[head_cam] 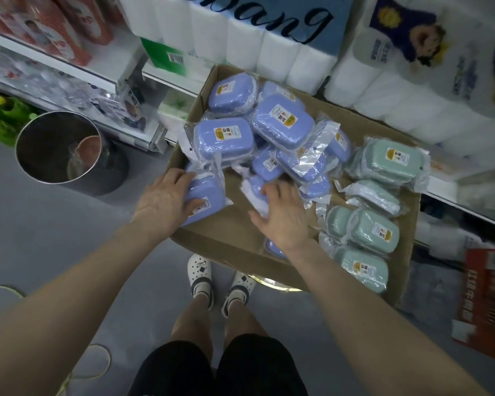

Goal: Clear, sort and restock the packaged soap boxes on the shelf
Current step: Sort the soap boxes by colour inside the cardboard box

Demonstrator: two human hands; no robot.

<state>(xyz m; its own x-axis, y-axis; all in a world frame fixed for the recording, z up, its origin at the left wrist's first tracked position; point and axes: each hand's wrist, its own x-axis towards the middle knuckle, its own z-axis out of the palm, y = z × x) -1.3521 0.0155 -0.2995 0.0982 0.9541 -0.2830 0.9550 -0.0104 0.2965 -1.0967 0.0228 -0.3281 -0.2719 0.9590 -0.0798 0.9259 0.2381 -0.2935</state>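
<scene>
While the blue soap boxes (279, 121) lie heaped in their clear wrappers toward 11 o'clock of the open carton (235, 224), the green soap boxes (375, 230) sit in a looser group from 3 to 5 o'clock, apart from the blue heap. Your left hand (166, 197) is at the carton's 9 o'clock edge, fingers curled over the top of one blue pack (202, 201) and thumb on its face, holding it. Your right hand (283, 215) is near the centre, fingers spread on a crumpled wrapper (253, 195); you cannot tell whether it grips. Beyond the carton, toilet-roll packs (269, 52) stand from 12 to 2 o'clock, a metal bin (59, 147) at 9 o'clock, a red box (486, 304) at 4 o'clock, and your white clogs (200, 274) at 6 o'clock.
</scene>
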